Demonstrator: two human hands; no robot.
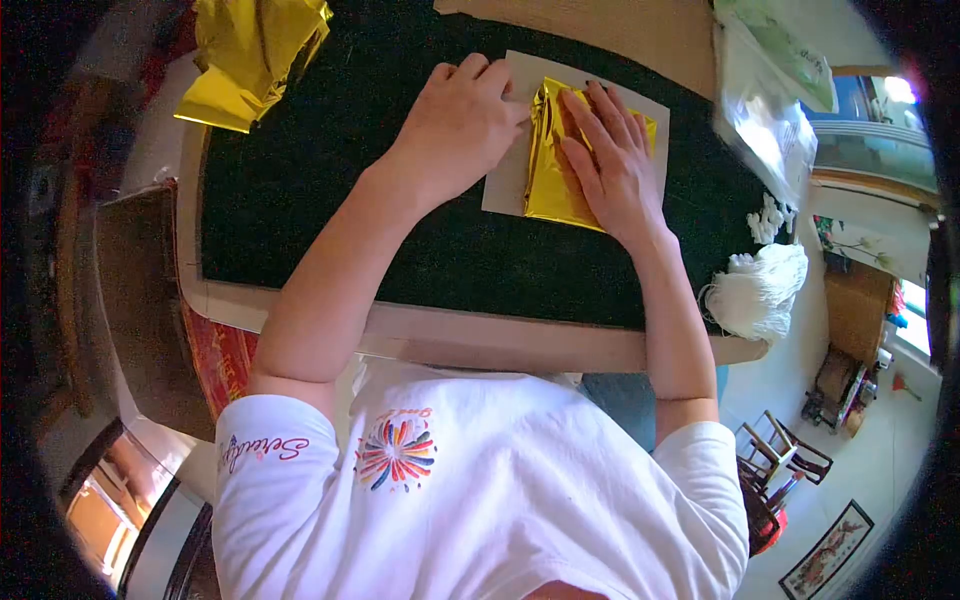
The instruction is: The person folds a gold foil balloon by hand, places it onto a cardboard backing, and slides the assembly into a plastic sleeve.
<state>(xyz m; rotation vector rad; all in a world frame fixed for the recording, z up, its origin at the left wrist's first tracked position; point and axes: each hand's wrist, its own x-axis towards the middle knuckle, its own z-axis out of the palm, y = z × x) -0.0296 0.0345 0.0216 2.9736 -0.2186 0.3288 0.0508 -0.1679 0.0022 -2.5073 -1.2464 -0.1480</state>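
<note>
A folded sheet of shiny gold foil (552,190) lies on a pale square card (507,190) on the dark green table mat. My right hand (612,150) rests flat on the foil, fingers stretched out and holding nothing. Close by the foil's left edge is my left hand (460,125), its fingers curled in and its thumb side over the card. What those fingers pinch, if anything, is hidden from this angle.
More gold foil (250,60) is heaped at the table's far left corner. White string (765,290) lies in a bundle at the right edge, below clear plastic bags (770,110). Brown cardboard (600,30) lies at the back. A wooden chair (780,450) stands beyond.
</note>
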